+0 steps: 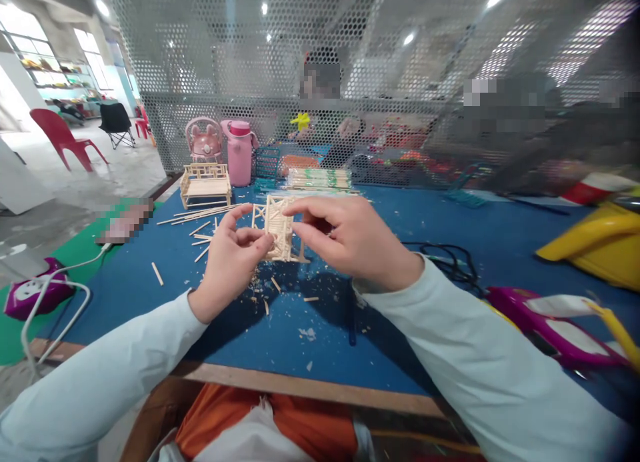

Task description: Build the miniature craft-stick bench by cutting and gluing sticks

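Observation:
My left hand (235,252) grips a small model frame (278,222) made of pale wooden sticks, holding it upright above the blue table with thumb and fingers on its lower left. At the frame's right edge, the thumb and index finger of my right hand (345,232) close in on it, the index fingertip against its upper part. Whether a tiny stick is also between those fingers cannot be made out. Behind to the left stands a finished-looking miniature stick bench (206,185). Loose wooden sticks (200,215) lie beside it, and short offcuts (157,273) are scattered around.
Bagged sticks (320,179) lie near the perforated metal screen (400,82) at the back. A pink bottle (240,154) stands left of them. On the right are a black cable (450,265), a purple power strip (550,325) and a yellow object (600,235). Another person sits beyond the screen.

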Motion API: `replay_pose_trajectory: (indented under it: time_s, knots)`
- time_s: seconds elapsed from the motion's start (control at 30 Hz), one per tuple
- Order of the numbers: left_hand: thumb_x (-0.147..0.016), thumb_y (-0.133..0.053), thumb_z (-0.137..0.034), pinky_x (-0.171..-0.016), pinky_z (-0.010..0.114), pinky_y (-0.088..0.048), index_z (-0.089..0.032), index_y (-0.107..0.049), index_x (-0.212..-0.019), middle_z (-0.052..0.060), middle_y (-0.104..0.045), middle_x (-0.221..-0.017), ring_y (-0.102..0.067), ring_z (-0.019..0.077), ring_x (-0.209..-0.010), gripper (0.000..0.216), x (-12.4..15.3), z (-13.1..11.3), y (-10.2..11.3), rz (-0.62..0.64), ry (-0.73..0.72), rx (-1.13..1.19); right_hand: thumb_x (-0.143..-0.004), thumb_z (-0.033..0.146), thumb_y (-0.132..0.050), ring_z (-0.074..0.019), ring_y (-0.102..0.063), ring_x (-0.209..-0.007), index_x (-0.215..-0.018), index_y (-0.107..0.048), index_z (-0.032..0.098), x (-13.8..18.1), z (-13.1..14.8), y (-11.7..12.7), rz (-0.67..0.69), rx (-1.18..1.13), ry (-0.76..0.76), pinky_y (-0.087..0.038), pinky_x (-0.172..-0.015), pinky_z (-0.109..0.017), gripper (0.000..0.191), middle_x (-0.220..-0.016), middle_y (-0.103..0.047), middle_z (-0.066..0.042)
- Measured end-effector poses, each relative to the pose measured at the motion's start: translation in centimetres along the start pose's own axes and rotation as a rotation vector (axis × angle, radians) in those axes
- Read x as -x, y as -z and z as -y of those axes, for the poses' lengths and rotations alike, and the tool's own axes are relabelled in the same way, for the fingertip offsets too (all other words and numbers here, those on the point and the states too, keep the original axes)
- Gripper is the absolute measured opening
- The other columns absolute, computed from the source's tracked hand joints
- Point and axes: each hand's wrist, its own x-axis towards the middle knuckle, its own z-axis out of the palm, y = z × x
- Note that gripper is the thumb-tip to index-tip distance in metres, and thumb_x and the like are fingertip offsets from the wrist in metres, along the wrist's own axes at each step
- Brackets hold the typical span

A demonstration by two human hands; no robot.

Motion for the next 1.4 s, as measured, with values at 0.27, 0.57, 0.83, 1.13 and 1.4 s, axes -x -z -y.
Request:
replay_pose_trajectory:
  time_s: [0.27,0.57,0.83,1.13,1.4]
  knots:
    - [-0.066,-0.070,-0.020,-0.060,0.023,-0.051,-0.015,-0.044,-0.111,-0.004,-0.064,-0.064,-0.062,0.0102,-0.057,0.053,0.0,0.1,-0.2,-0.006,0.003,-0.013,-0.074,0.046,-0.063,-0.0338,-0.032,-0.129,-0.118,-0.054,0.018,4.0,-0.6,-4.5,-0.128,0.181,0.023,-0.028,-0.103,-0.053,0.053,-0.139,-0.038,-0.017]
    - [-0.065,-0.072,-0.021,-0.062,0.023,-0.050,-0.016,-0.043,-0.113,-0.003,-0.066,-0.066,-0.065,0.0115,-0.061,0.056,-0.1,0.3,0.1,0.050,0.021,0.011,-0.083,0.042,-0.054,-0.0297,-0.034,-0.130,-0.114,-0.061,0.020,3.8,-0.7,-5.4,-0.170,0.176,-0.012,-0.028,-0.105,-0.052,0.038,-0.139,-0.041,-0.014]
    - [-0.070,-0.067,-0.021,-0.063,0.024,-0.051,-0.016,-0.042,-0.116,-0.001,-0.069,-0.069,-0.066,0.0118,-0.061,0.052,-0.2,0.1,0.6,0.111,0.028,0.003,-0.084,0.040,-0.054,-0.0282,-0.030,-0.133,-0.112,-0.062,0.020,3.8,-0.8,-5.5,-0.188,0.075,-0.024,-0.026,-0.107,-0.054,0.035,-0.141,-0.040,-0.013]
    - [-0.072,-0.064,-0.021,-0.063,0.025,-0.051,-0.015,-0.040,-0.118,-0.003,-0.067,-0.063,-0.066,0.0130,-0.059,0.052,-0.1,-0.2,0.6,0.118,0.024,-0.006,-0.083,0.039,-0.057,-0.0280,-0.031,-0.133,-0.111,-0.063,0.019,3.9,-1.2,-5.9,-0.237,0.063,0.008,-0.028,-0.107,-0.054,0.036,-0.141,-0.042,-0.014]
    - [-0.065,-0.070,-0.018,-0.061,0.021,-0.049,-0.016,-0.042,-0.115,-0.003,-0.068,-0.067,-0.064,0.0093,-0.060,0.057,-0.5,-0.2,0.5,0.067,0.001,-0.034,-0.083,0.036,-0.058,-0.0284,-0.032,-0.132,-0.110,-0.063,0.018,3.9,-1.2,-6.1,-0.269,0.081,0.034,-0.030,-0.107,-0.054,0.033,-0.140,-0.042,-0.014]
